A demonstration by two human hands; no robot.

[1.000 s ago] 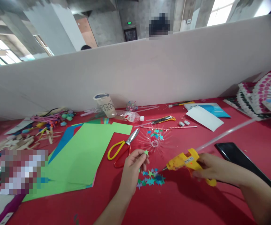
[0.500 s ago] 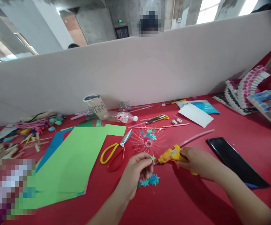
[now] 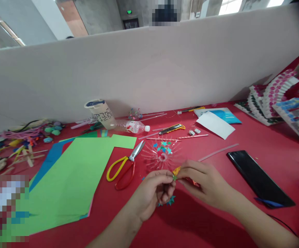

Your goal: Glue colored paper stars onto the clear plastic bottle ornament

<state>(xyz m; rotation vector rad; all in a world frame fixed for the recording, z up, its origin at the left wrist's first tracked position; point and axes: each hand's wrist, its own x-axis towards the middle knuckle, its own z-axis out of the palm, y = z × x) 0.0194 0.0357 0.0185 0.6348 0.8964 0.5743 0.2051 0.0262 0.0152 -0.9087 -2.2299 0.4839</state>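
Between thumb and forefinger, my left hand [image 3: 158, 187] pinches a small green star [image 3: 174, 178]. My right hand [image 3: 201, 179] meets it there, its fingertips closed together at the star's edge. Behind and under my right hand lies a yellow glue gun [image 3: 176, 171], mostly hidden, its orange trigger showing. A clear, splayed cut bottle piece [image 3: 162, 157] stands just beyond my hands, with blue and green stars [image 3: 164, 148] on its far side. More blue stars [image 3: 170, 200] lie below my left hand, partly covered by it.
Scissors [image 3: 130, 162] and green paper sheets [image 3: 69, 179] lie at left. A plastic bottle [image 3: 135, 127], a cup [image 3: 100, 115] and a box cutter [image 3: 172, 129] are farther back. A black phone [image 3: 259, 179] is at right. A white partition [image 3: 149, 72] closes the back.
My right hand has let go of the glue gun, which now rests on the table, and has come left to the green star. The left hand still holds the star. The view has tilted down slightly.
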